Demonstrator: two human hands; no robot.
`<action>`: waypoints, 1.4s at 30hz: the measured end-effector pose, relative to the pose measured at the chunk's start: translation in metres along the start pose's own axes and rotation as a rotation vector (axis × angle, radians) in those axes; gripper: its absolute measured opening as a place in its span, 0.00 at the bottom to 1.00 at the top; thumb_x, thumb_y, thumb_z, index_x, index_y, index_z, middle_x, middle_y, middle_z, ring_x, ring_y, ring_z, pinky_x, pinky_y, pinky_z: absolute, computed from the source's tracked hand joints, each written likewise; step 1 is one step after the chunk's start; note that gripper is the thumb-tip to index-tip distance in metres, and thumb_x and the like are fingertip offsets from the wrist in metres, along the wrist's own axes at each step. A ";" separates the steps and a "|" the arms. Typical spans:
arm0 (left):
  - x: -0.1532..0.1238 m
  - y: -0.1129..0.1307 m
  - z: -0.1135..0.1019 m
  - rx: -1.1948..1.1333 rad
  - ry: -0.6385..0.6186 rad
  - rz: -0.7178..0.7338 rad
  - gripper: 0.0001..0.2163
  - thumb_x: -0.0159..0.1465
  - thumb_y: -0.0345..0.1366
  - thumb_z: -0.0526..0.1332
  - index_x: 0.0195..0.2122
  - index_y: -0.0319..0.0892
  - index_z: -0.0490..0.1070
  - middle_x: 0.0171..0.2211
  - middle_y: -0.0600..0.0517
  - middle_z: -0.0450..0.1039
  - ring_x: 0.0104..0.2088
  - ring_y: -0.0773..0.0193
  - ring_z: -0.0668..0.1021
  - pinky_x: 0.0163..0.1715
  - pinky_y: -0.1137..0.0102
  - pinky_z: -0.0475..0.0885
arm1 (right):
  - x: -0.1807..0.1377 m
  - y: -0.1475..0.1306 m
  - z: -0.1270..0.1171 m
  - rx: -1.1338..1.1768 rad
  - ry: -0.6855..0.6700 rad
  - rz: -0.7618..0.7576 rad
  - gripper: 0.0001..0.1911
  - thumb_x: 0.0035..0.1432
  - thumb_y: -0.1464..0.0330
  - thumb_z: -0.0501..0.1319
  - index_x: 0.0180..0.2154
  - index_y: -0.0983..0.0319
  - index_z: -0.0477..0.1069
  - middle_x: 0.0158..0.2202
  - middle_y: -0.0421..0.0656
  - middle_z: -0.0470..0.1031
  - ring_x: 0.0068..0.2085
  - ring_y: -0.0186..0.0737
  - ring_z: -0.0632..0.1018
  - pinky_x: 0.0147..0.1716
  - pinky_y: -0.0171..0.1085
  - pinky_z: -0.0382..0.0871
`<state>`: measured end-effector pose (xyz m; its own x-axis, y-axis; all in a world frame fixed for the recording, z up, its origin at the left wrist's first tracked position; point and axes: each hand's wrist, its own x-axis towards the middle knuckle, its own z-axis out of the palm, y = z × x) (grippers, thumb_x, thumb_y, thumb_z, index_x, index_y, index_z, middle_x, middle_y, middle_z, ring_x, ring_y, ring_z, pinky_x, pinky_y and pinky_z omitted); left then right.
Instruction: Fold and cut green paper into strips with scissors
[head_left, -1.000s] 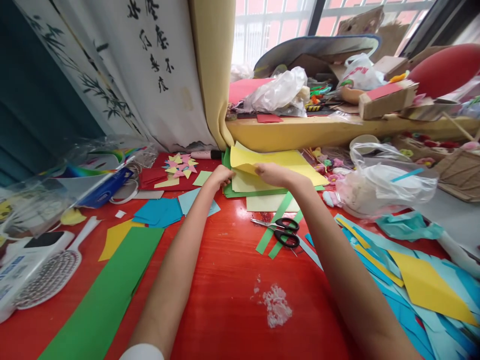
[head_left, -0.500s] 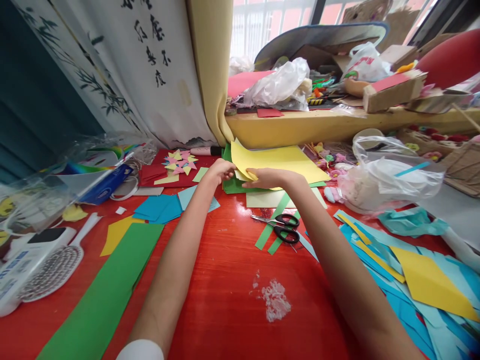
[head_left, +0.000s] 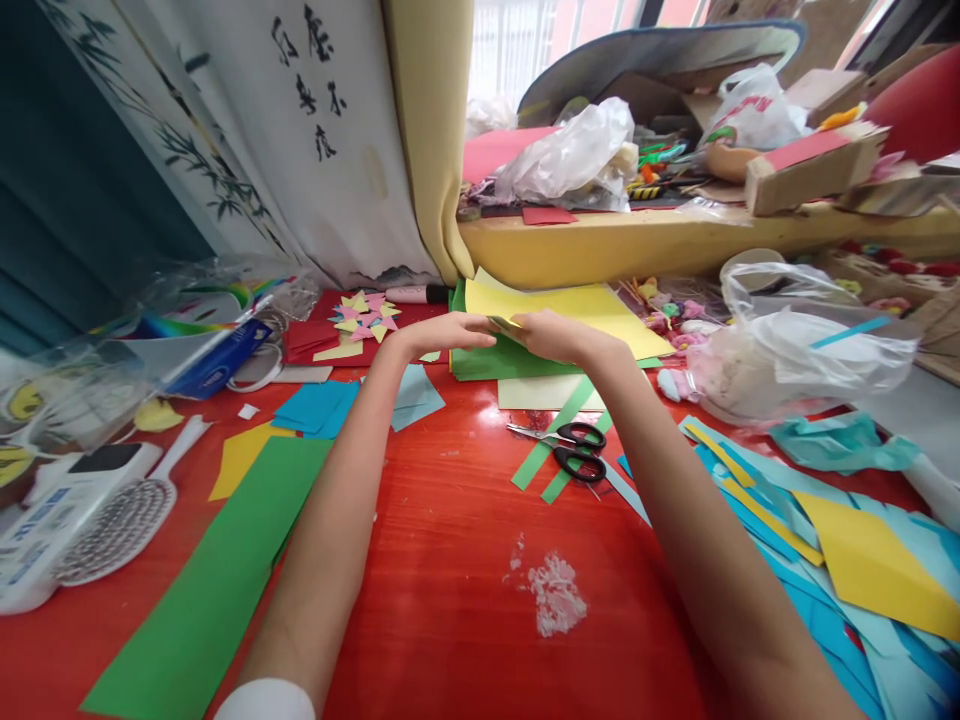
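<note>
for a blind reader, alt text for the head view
Right hand grips the near edge of a yellow paper sheet, left hand touching it, atop green sheets on a red table; scissors lie nearby.

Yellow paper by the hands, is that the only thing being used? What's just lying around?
In use: yellow paper, pinched at its near edge by the right hand, with the left hand touching it; green sheet underneath.
Lying about: scissors, hairbrush, paper stars, plastic bag, blue scraps.
</note>
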<state>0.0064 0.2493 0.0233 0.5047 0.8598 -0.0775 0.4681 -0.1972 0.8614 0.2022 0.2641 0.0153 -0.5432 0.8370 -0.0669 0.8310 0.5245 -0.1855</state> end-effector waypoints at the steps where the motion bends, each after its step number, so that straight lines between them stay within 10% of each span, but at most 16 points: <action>1: 0.000 0.001 0.001 -0.012 -0.008 0.005 0.15 0.50 0.26 0.62 0.40 0.42 0.77 0.42 0.50 0.77 0.48 0.61 0.74 0.45 0.73 0.67 | 0.001 0.000 0.002 0.029 -0.030 -0.020 0.17 0.63 0.62 0.46 0.42 0.64 0.68 0.40 0.52 0.74 0.35 0.44 0.74 0.28 0.36 0.60; 13: 0.017 -0.028 0.011 0.511 -0.168 -0.142 0.43 0.41 0.34 0.67 0.61 0.48 0.56 0.65 0.44 0.49 0.62 0.45 0.55 0.57 0.56 0.55 | 0.000 0.009 -0.003 -0.017 0.146 -0.036 0.24 0.51 0.79 0.48 0.50 0.62 0.65 0.47 0.51 0.73 0.43 0.49 0.74 0.35 0.38 0.63; 21: 0.013 -0.001 0.017 0.818 -0.199 -0.195 0.26 0.52 0.34 0.56 0.55 0.49 0.65 0.51 0.48 0.71 0.43 0.56 0.74 0.38 0.68 0.68 | -0.009 0.018 -0.013 0.030 0.232 -0.011 0.22 0.56 0.74 0.49 0.52 0.60 0.63 0.48 0.50 0.72 0.42 0.50 0.74 0.37 0.40 0.65; 26: 0.015 0.004 0.018 1.037 -0.008 -0.117 0.17 0.61 0.36 0.49 0.47 0.48 0.71 0.45 0.47 0.74 0.42 0.56 0.75 0.37 0.67 0.67 | -0.015 0.019 -0.019 0.049 0.281 -0.006 0.21 0.58 0.72 0.48 0.53 0.60 0.62 0.47 0.51 0.73 0.42 0.52 0.74 0.35 0.40 0.65; 42: 0.014 0.000 0.021 1.021 -0.212 -0.244 0.32 0.52 0.50 0.59 0.58 0.45 0.59 0.57 0.44 0.62 0.52 0.53 0.68 0.45 0.65 0.67 | -0.016 0.016 -0.021 0.048 0.249 -0.013 0.13 0.57 0.73 0.48 0.42 0.61 0.65 0.39 0.51 0.73 0.36 0.47 0.72 0.32 0.40 0.61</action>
<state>0.0288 0.2515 0.0115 0.3849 0.8492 -0.3615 0.9093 -0.4160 -0.0090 0.2268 0.2624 0.0342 -0.5024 0.8461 0.1784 0.8142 0.5323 -0.2316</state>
